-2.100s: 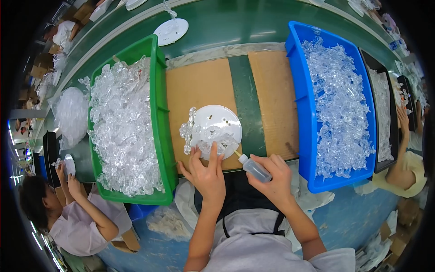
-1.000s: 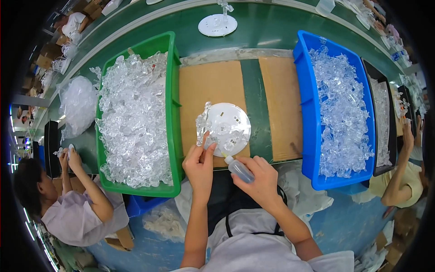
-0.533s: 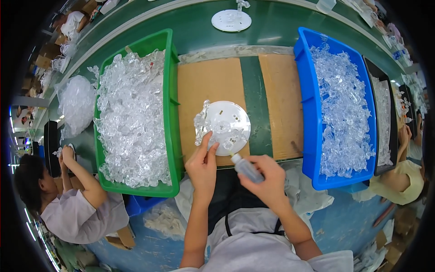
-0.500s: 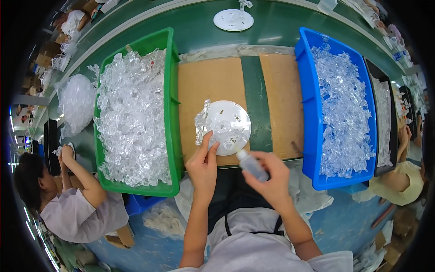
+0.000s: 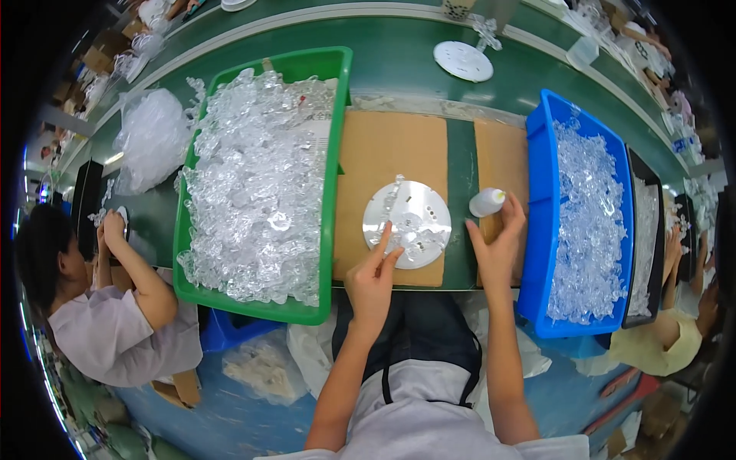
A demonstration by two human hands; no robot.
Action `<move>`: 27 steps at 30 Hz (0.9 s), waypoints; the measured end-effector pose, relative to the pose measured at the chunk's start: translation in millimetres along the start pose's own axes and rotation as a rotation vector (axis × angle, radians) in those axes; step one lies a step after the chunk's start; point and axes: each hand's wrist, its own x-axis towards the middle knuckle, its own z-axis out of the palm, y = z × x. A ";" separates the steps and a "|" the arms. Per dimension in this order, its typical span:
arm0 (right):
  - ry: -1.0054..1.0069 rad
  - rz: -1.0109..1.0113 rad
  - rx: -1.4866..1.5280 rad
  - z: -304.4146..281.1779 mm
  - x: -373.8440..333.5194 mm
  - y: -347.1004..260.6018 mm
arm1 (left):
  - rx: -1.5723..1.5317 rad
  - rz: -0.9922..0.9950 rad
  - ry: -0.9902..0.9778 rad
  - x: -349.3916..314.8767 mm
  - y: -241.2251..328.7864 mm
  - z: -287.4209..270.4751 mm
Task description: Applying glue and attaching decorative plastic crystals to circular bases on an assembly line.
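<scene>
A shiny white round plate (image 5: 431,203) with small holes lies on the cardboard in front of me. Over its left part is a clear plastic piece (image 5: 392,201), and other clear parts on the plate are hard to make out. My left hand (image 5: 370,287) touches the plate's lower left with index finger and thumb apart. On the right, a small squeeze bottle (image 5: 484,203) with a pale tip appears to stand upright beside the plate. Around it my right hand (image 5: 498,245) has its thumb and fingers spread, the bottle loose between them; slight fingertip contact cannot be ruled out.
A green bin (image 5: 339,176) full of clear plastic parts stands left, a blue bin (image 5: 538,222) of similar parts right. Beyond the cardboard (image 5: 360,153), another white plate (image 5: 463,61) lies on the green table. A co-worker (image 5: 123,322) sits at left, another (image 5: 659,337) at far right.
My right hand has moved right with the bottle, set it down and opened. The clear piece has shifted from the plate's left edge onto the plate. The view has shifted too.
</scene>
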 end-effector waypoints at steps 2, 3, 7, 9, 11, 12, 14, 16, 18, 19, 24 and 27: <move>-0.027 0.042 -0.063 -20.7 -16.1 -20.6 | 0.027 0.029 0.066 -13.8 -6.4 -2.0; -0.038 0.099 -0.132 -31.3 -17.1 -36.1 | 0.057 0.065 0.111 -20.3 -7.9 -3.4; -0.336 0.105 -0.022 -22.3 -15.7 -102.7 | 0.250 0.236 0.111 -39.7 -17.2 -12.4; -0.496 -0.042 -0.057 2.9 -3.5 -119.3 | 0.313 0.268 0.114 -43.1 -19.2 -13.7; -0.557 -0.070 -0.067 15.0 -0.5 -109.6 | 0.344 0.318 0.110 -45.1 -23.3 -12.7; -0.612 -0.094 -0.073 18.7 1.4 -106.4 | 0.336 0.314 0.113 -45.4 -25.6 -11.7; -0.630 -0.058 -0.076 20.8 5.0 -107.6 | 0.312 0.321 0.133 -47.3 -30.8 -11.2; -0.650 -0.015 -0.074 22.8 4.6 -110.7 | 0.302 0.298 0.131 -48.8 -34.3 -13.4; -0.659 -0.038 -0.129 22.0 5.1 -114.9 | 0.282 0.288 0.128 -47.2 -32.7 -14.6; -0.656 -0.037 -0.136 21.7 4.9 -115.3 | 0.250 0.285 0.136 -46.3 -30.0 -15.9; -0.710 -0.132 -0.289 18.3 7.9 -120.4 | 0.222 0.291 0.144 -44.4 -26.7 -12.8; -0.669 -0.168 -0.433 -11.0 24.3 -155.6 | 0.158 0.355 0.210 -41.7 -29.0 -17.5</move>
